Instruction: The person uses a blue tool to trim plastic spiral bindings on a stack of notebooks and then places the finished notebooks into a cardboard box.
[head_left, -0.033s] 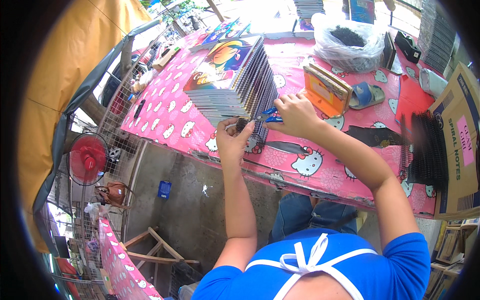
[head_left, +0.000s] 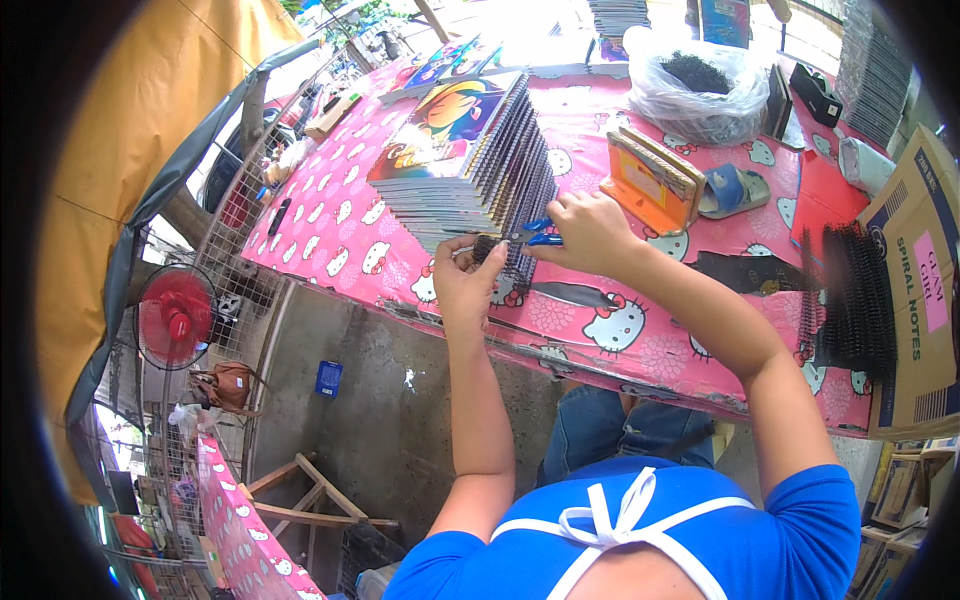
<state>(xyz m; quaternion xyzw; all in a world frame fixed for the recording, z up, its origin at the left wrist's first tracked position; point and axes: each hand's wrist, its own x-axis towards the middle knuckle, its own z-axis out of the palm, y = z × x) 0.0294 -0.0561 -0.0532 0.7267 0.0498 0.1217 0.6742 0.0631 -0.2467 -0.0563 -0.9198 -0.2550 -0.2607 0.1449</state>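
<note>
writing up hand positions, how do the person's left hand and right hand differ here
The left hand curls around dark wire coil; the right hand grips blue-handled pliers. The left hand's forearm rises nearly upright; the right hand's slants in from the right. Both are bare, beside the notebook stack.

Blue top (head_left: 720, 545), white bow (head_left: 603, 538), apparently jeans (head_left: 580, 430)
</note>
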